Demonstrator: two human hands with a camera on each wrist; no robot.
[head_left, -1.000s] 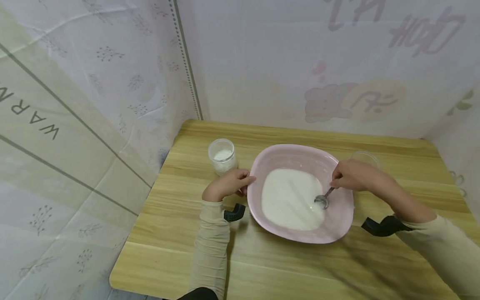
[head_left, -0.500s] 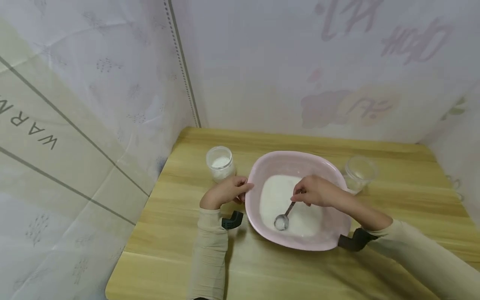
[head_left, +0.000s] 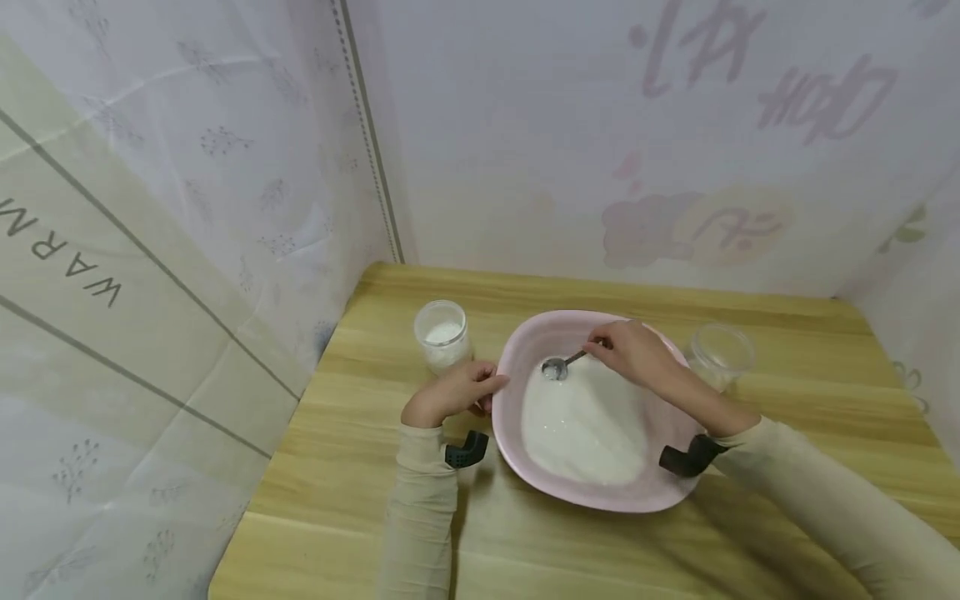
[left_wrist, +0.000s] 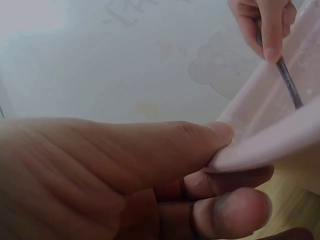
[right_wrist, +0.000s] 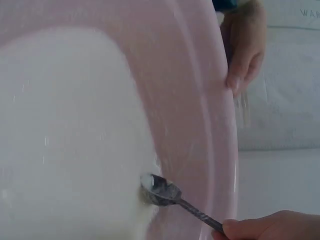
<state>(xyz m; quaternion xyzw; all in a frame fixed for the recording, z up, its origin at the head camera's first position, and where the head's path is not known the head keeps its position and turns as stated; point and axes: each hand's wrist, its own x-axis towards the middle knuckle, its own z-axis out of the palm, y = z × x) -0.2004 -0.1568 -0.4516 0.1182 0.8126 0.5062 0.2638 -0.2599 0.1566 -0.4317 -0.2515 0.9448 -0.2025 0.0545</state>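
A pink basin stands on the table with a pool of white liquid in its bottom. My left hand pinches the basin's left rim, thumb on top and fingers underneath, as the left wrist view shows. In my right hand is a metal spoon, gripped by its dark handle. The spoon's bowl is at the far left edge of the liquid, close to the basin wall. In the right wrist view the spoon has wet white traces on it.
A clear jar with white contents stands just behind my left hand. Another clear container stands to the right of the basin, partly behind my right forearm. The wooden table meets patterned cloth walls at the back and left.
The right hand has carried the spoon from the basin's right side leftward across the near part, then away to the far left. The left hand keeps hold of the rim.
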